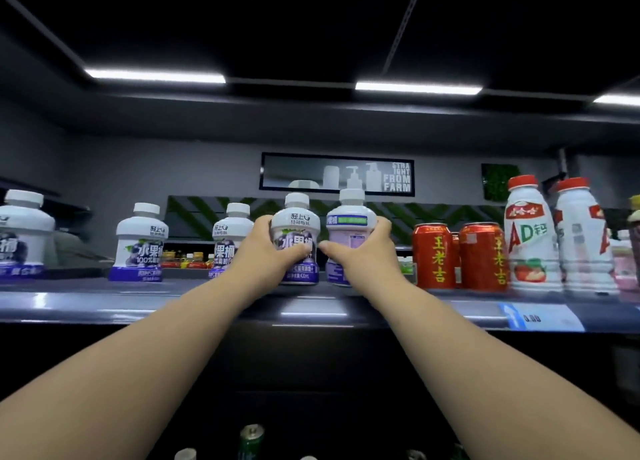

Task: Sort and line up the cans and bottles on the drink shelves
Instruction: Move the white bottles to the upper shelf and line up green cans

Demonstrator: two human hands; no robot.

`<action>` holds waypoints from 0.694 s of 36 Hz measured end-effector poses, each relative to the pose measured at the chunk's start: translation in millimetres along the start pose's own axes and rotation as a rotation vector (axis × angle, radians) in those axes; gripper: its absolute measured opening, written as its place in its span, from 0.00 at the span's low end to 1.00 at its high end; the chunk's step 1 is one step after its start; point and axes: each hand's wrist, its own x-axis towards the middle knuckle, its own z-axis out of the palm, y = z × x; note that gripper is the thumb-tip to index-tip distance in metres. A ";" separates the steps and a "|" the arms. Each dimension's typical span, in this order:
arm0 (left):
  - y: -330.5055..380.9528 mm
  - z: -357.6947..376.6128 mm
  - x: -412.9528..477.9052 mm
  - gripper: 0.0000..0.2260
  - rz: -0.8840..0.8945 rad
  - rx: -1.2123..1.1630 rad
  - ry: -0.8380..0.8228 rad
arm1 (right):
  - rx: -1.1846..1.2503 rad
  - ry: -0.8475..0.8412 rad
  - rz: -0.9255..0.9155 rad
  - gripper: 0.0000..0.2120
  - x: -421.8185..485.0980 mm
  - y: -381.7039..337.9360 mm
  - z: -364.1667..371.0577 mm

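bottles and cans stand along the top shelf (104, 303), at about eye level. largest are the two tall white ad bottles (531, 238) at far right, red caps, "ad" in red and green; probably top-heavy, best held at the waist. next come the squat juice bottles, white caps, purple bases, labelled "水果桶" and "100%". the left hand (266, 248) is wrapped round the front juice bottle (298, 241), and the right hand (360, 248) round the turned bottle (349, 238), whose back label faces out. thumbs nearly meet between the two. these look like stiff plastic, full and fairly heavy, with a glossy sleeve that may slip, so the mid-body grip suits. two red cans (434, 255) just right read "王老吉"; rigid, easy to dent. a sign (337, 175) behind reads "straight from farm". a price tag (540, 317) shows "0.00".
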 end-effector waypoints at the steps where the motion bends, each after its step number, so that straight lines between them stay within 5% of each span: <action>1: 0.8 -0.3 1.3 0.27 -0.005 0.009 -0.006 | -0.004 0.005 0.002 0.42 1.2 1.9 1.3; 6: -5.5 -1.0 10.9 0.27 -0.023 0.064 -0.067 | -0.094 -0.088 -0.013 0.48 9.6 6.3 5.5; 11: -10.8 -3.1 8.7 0.26 -0.103 0.102 -0.042 | -0.164 -0.197 0.011 0.43 7.5 10.8 1.2; 18: -11.1 2.8 -2.6 0.42 -0.027 0.350 -0.002 | -0.301 -0.099 -0.003 0.53 -2.1 14.0 -3.6; 25: -8.6 6.8 -9.4 0.32 -0.012 0.461 0.103 | -0.383 -0.196 -0.021 0.53 -7.3 9.6 -5.2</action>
